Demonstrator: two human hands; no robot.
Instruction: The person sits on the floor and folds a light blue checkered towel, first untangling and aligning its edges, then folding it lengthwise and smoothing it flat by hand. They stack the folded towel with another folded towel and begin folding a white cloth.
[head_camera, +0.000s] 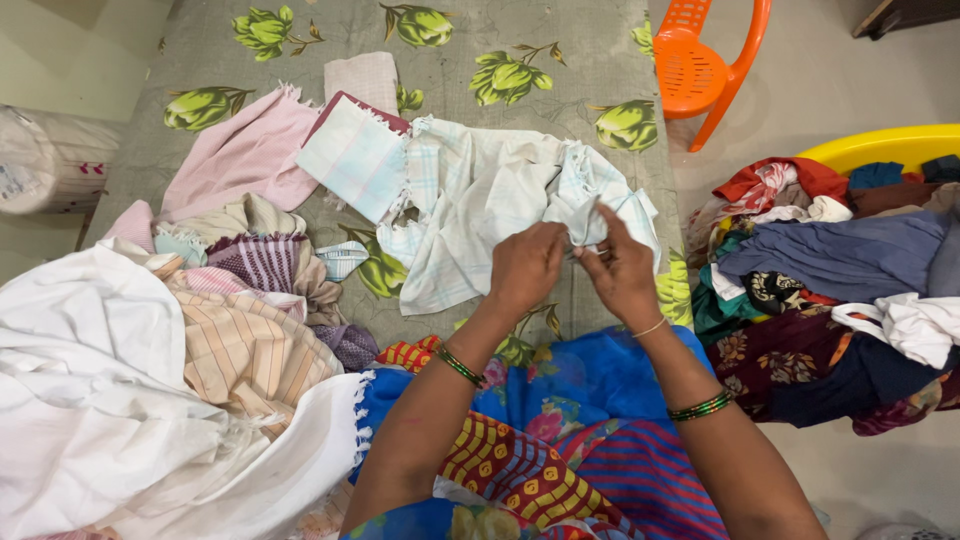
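Hands meet at centre frame over a pale checked cloth (480, 200) that spreads across the floral bedsheet (560, 40). The left hand (525, 265) and right hand (622, 270) each pinch the same bunched edge of it, fingers curled tight, wrists bent inward, forearms rising from the lower edge. Done well, the pinch would find the hem and separate the corners before pulling the cloth taut. A heap of clothes (830, 270) sits at right.
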